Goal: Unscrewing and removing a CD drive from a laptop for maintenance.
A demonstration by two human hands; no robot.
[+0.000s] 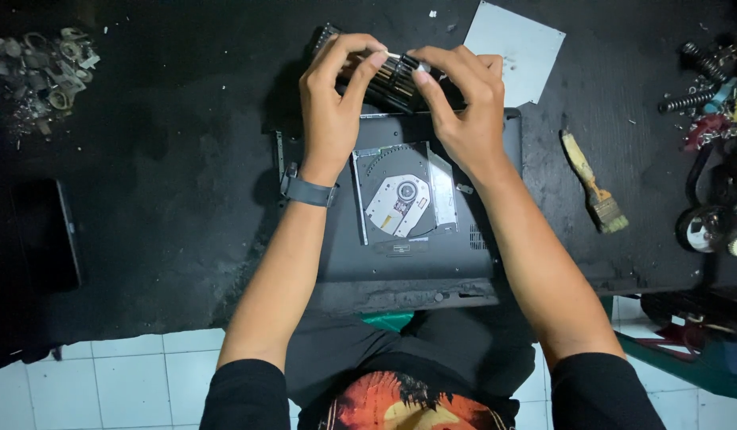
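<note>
I hold a black screwdriver bit case (388, 76) with both hands, lifted over the far edge of the opened laptop base (408, 247), at about 12 o'clock from the optical drive (400, 195) that sits exposed in it. I judge the case to be light and stiff, a hard plastic holder, but the small metal bits in their slots can slip out if I tilt it, so it is best taken by its two short ends. My left hand (333, 103) has the grip closed on the left end, thumb and fingers pinching. My right hand (464, 103) closes on the right end, and its fingertips (420, 70) touch a pale thin bit at the top. A paintbrush (595, 183) lies on the counter (169, 199) at 3 o'clock.
</note>
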